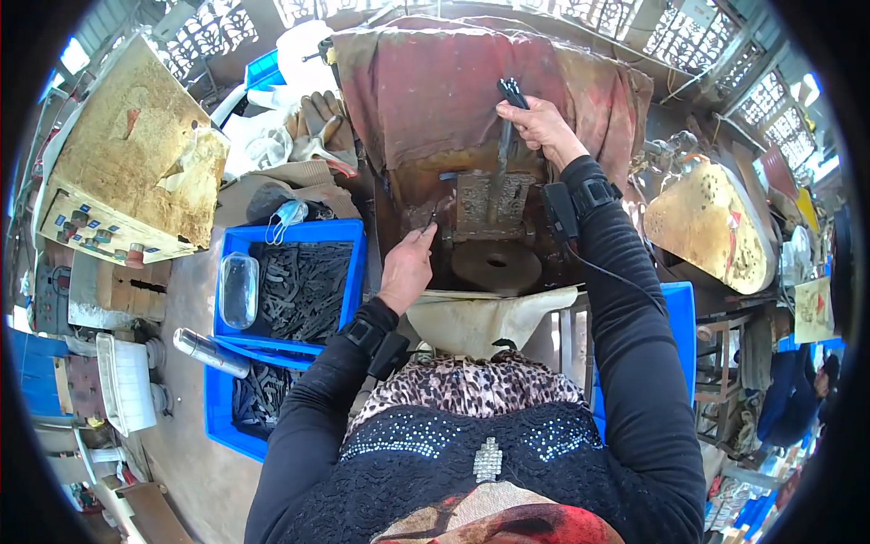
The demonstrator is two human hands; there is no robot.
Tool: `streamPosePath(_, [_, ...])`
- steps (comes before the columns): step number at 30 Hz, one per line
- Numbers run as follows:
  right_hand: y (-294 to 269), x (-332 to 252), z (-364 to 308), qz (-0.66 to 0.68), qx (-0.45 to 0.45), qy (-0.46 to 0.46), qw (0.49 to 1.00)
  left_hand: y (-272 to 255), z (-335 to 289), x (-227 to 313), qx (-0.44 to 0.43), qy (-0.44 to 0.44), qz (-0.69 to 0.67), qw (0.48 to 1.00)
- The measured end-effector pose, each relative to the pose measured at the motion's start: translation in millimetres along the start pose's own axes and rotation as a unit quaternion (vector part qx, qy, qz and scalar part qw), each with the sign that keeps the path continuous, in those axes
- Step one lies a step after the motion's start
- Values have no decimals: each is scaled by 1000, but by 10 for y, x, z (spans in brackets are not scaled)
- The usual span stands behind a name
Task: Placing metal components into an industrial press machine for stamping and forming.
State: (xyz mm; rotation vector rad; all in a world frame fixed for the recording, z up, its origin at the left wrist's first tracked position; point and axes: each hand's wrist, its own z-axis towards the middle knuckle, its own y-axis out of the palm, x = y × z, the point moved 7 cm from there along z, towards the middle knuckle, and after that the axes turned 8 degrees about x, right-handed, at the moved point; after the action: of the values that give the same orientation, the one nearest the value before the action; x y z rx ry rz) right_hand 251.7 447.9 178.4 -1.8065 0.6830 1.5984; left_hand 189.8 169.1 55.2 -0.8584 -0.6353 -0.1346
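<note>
My right hand point(544, 129) is closed around a bundle of slim dark pieces point(512, 92), held up in front of the reddish cloth. Lower and to the left, my left hand point(408, 270) pinches a thin dark piece point(432, 218) that points upward; its kind is too small to tell. Between the hands, under the cloth, sits a brown, wet-looking machine bed with a patterned metal plate point(485, 204). Just nearer to me lies a round disc point(496, 264) with a hole in its centre. Both wrists wear black straps with small boxes.
Blue crates point(357, 272) with many dark metal pieces stand at the left, a clear container point(238, 290) and a steel flask point(210, 352) by them. A stained cloth point(435, 86) drapes the machine. A rusty control box point(136, 154) stands far left; another blue crate point(678, 335) is behind my right arm.
</note>
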Motion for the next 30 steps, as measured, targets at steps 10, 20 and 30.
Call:
streamPosePath(10, [-73, 274, -727, 75, 28, -20, 997, 4, -8, -262, 31, -96, -157, 982])
streamPosePath(20, [138, 547, -1581, 33, -25, 4, 999, 93, 534, 501, -58, -259, -479, 837])
streamPosePath(30, [204, 720, -1739, 67, -50, 31, 996, 264, 518, 802, -126, -288, -608, 729])
